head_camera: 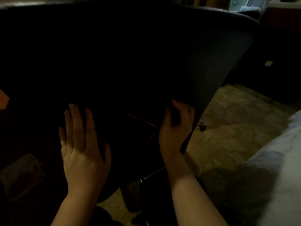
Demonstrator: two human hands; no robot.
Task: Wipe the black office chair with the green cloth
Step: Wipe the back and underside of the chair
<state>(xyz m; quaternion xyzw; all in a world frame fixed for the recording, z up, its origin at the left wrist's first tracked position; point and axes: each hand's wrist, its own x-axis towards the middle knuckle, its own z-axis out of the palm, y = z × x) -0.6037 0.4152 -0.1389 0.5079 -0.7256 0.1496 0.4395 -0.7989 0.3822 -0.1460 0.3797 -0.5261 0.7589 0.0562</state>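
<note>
Dim room, patterned carpet. Chair back filled view. Left hand lay flat on it, fingers straight; right hand gripped its lower edge. Cloth unseen; wiping apparently not underway.

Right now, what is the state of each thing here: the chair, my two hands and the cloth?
chair: its back faces the camera, held at the lower right edge.
left hand: open, fingers straight, flat against the chair back or just off it.
right hand: fingers curled round the edge of the chair back.
green cloth: not in view.
</note>
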